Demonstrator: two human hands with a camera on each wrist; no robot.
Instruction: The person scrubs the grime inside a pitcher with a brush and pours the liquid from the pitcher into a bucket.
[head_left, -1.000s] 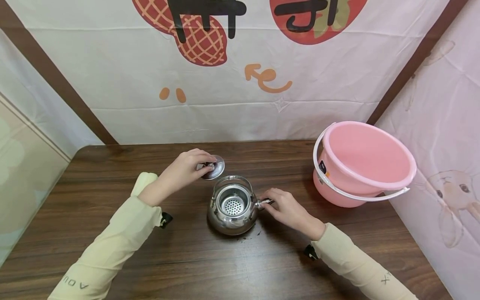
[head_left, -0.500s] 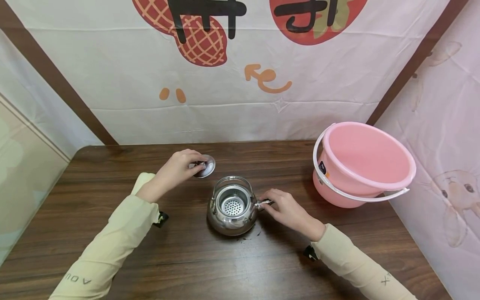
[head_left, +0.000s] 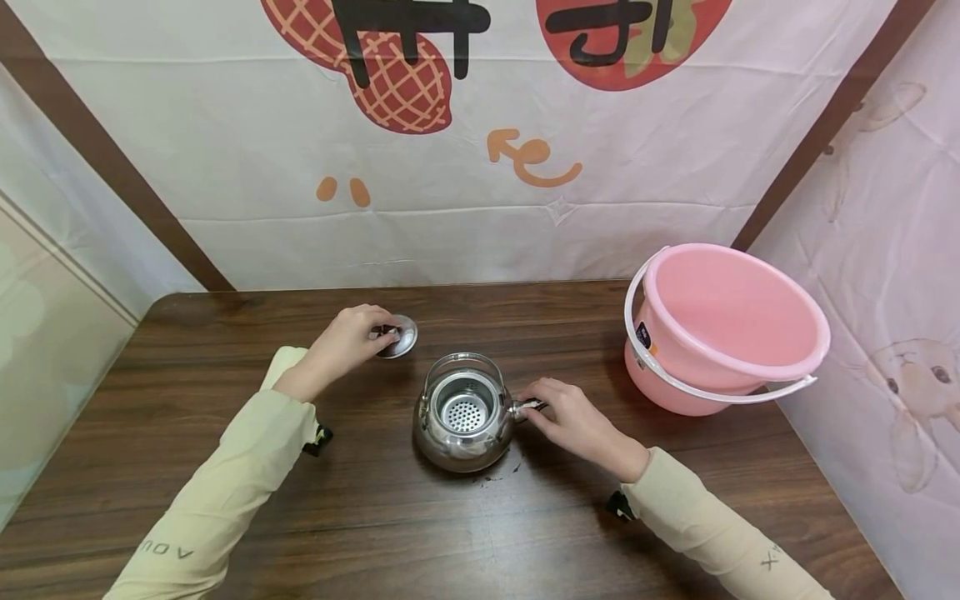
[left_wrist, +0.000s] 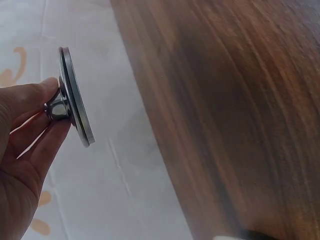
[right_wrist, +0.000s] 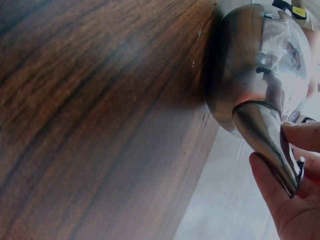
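Observation:
A shiny steel kettle stands upright on the wooden table, its bail handle raised. Its mouth is uncovered and shows a perforated strainer inside. My left hand pinches the knob of the round metal lid, to the left of and behind the kettle. In the left wrist view the lid appears edge-on, knob between thumb and fingers, apart from the table surface. My right hand grips the spout with thumb and fingers; the palm partly hides the tip in the head view.
A pink bucket with a white handle stands at the right rear of the table. Printed cloth hangs behind the table's back edge, and another cloth lines the right side. Small dark marks lie beside the kettle.
My left hand has carried the lid to the left, farther from the kettle. My right hand and the kettle have stayed in place.

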